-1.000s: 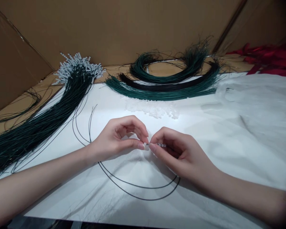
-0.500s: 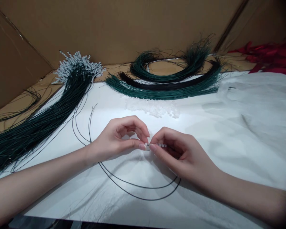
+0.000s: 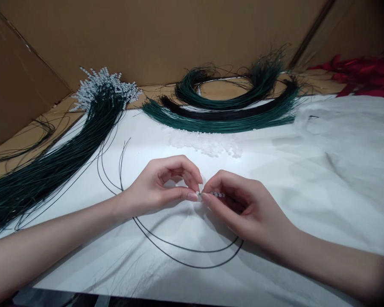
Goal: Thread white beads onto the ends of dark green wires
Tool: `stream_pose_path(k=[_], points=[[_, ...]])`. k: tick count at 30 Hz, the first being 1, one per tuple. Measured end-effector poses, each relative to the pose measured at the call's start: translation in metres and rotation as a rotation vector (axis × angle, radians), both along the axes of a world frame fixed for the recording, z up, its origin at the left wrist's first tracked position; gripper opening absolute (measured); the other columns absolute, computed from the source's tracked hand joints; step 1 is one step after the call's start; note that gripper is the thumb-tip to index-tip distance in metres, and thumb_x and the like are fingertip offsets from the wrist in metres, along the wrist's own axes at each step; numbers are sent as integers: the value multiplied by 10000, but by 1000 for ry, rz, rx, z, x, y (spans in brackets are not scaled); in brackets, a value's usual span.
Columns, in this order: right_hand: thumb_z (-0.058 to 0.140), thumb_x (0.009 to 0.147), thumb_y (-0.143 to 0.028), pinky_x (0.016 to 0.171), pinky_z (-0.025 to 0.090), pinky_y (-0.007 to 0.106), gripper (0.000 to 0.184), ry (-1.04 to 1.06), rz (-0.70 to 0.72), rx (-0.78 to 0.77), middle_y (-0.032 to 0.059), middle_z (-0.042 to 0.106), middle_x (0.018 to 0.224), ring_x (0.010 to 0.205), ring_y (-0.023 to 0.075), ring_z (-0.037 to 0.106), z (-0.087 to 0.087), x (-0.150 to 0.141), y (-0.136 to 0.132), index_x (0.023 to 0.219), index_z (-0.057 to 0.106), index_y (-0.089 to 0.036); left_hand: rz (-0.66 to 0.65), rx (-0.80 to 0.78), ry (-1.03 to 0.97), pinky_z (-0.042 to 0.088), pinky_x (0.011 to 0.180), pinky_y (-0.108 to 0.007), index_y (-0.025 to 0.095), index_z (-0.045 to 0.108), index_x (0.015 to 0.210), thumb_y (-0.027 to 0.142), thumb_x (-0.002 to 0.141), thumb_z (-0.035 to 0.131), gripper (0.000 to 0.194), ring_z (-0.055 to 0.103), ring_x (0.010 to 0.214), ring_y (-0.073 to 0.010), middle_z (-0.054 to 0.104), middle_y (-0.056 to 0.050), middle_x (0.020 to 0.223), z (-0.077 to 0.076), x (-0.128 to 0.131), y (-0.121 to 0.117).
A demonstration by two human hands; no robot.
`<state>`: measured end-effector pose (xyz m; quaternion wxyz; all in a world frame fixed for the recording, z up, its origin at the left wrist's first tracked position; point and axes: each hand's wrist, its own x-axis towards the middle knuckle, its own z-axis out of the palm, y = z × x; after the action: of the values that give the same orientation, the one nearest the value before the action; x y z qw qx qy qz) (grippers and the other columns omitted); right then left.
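Note:
At the middle of the white sheet, my left hand is curled with its thumb tip against a small white bead. My right hand touches in from the other side, thumb and forefinger pinched on a dark wire, whose tip meets the bead. Several white beads are strung on that wire behind the right fingertips. Two dark wire strands loop across the sheet below both hands, passing under the left wrist and under the right palm. The exact hold of the left fingers on the bead is partly hidden.
Loose white beads lie in a heap beyond my hands. A bundle of bead-tipped wires stretches along the left. Bundles of green wire curve at the back. Clear plastic covers the right, with red ribbons behind; cardboard walls enclose it.
Both hands have shifted very slightly to the right, their fingertips still together at the bead. The view has moved a touch; otherwise nothing visibly differs.

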<state>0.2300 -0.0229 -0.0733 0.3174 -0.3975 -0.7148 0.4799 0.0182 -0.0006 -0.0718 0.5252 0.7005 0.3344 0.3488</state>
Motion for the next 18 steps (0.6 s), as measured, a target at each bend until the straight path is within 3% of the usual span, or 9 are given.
stream_pose_path(k=[18], points=[[537,909,-167,496,325,234,121,-6,10,19,-30,515,651,558,95,407,0,1,-1,800,584,-186,-22,6,-23,539,763,-201,170,669,938,99,801,764,182,657,808,-101,685,-8,847,1,-1,0]])
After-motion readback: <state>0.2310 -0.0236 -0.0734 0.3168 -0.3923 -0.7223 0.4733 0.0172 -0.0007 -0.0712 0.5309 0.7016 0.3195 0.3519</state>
